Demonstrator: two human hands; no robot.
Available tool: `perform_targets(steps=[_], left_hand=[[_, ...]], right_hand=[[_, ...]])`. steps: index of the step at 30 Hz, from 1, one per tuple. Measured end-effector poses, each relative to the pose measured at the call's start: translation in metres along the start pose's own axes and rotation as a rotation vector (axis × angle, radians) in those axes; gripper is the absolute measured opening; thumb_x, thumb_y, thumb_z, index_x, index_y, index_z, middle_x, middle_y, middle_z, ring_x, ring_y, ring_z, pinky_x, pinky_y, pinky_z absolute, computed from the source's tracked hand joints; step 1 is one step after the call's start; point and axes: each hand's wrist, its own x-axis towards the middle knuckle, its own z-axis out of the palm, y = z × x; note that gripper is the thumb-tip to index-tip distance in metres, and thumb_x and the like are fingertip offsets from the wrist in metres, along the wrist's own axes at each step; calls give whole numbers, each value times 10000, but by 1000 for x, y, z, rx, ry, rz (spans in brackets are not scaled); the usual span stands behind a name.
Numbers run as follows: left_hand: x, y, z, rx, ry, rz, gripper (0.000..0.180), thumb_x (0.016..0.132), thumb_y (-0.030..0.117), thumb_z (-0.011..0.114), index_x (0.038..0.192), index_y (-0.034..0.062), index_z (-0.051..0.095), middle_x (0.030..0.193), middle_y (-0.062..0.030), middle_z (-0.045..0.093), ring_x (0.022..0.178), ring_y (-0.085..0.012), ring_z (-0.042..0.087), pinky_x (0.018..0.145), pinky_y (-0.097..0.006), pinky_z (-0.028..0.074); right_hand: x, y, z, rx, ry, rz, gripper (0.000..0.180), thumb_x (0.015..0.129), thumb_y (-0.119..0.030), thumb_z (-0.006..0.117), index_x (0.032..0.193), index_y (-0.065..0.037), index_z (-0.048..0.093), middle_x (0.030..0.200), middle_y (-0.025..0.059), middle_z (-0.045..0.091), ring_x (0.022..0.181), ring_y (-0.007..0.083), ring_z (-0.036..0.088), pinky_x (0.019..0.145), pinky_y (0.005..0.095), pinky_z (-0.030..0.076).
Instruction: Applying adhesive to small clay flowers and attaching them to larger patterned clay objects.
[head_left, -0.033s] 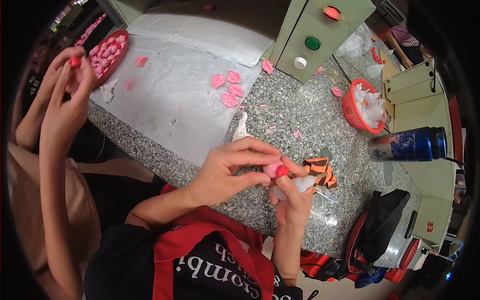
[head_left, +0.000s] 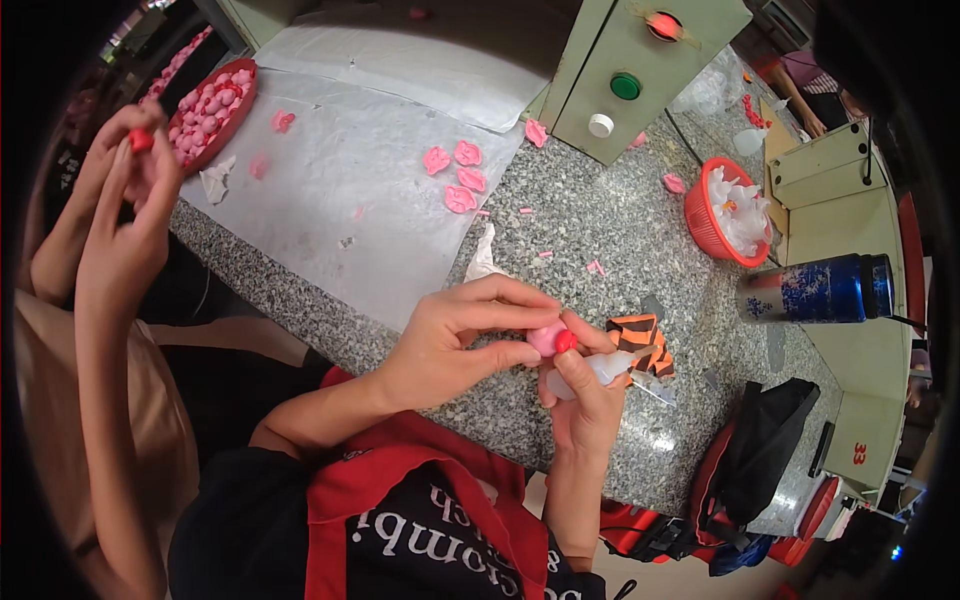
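Observation:
Over the near edge of the granite counter, my left hand [head_left: 450,335] pinches a small pink ball-shaped piece [head_left: 543,340] between thumb and fingertips. A round red part [head_left: 566,341] sits on the ball's right side. My right hand [head_left: 588,395] touches that red part with thumb and forefinger. The same hand also grips a translucent white squeeze bottle [head_left: 608,367], its narrow tip pointing right. Fingers hide part of the bottle's body. Just beyond lies an orange and dark striped wrapper [head_left: 640,343].
Several flat pink pieces [head_left: 460,198] lie near the white paper's [head_left: 340,200] edge. A red basket [head_left: 700,215] holds white bottles; beside it is a blue flask [head_left: 820,290]. A green switch box [head_left: 640,70] stands behind. At left, a co-worker's hands [head_left: 130,190] hold a red piece near a bowl [head_left: 225,130].
The co-worker's hands have shifted slightly left and down. The red part between my fingers has turned or moved very slightly; my hands stay in place.

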Motion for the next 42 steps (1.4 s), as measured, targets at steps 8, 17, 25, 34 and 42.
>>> perform_targets(steps=[8, 17, 25, 34, 42], left_hand=[[-1, -1, 0, -14, 7, 35, 280, 697, -115, 602, 960, -19, 615, 1024, -146, 533, 962, -202, 531, 836, -283, 436], [-5, -6, -4, -22, 66, 91, 184, 694, -120, 607, 844, -15, 630, 1000, -166, 525, 916, -213, 555, 824, -302, 454], [-4, -12, -5, 40, 64, 60, 240, 710, -100, 606, 926, 6, 591, 1035, -154, 509, 965, -221, 526, 833, -316, 429], [-6, -12, -21, -395, 30, -106, 328, 766, -69, 542, 1086, -22, 493, 1108, -141, 470, 1068, -259, 494, 880, -347, 414], [-2, -20, -27, -582, -72, -370, 360, 749, -64, 551, 1104, -47, 490, 1064, -156, 553, 996, -223, 548, 847, -315, 449]], right_hand=[[-1, -2, 4, 6, -30, -10, 335, 715, 92, 561, 1047, 58, 536, 834, 142, 599, 502, 86, 499, 398, 180, 383], [2, 1, 9, -37, -69, -18, 314, 711, 94, 567, 1024, 60, 550, 798, 140, 606, 492, 81, 495, 393, 167, 370], [7, -2, 16, -129, 19, 26, 313, 718, 85, 563, 1029, 59, 548, 913, 171, 594, 540, 75, 516, 398, 160, 377], [7, -24, -19, -934, 260, -261, 255, 728, -18, 627, 979, 3, 589, 1072, 111, 547, 668, 138, 584, 494, 225, 458], [9, -42, -7, -812, 326, -4, 94, 747, -42, 622, 776, 47, 612, 670, 74, 599, 543, 139, 568, 518, 236, 440]])
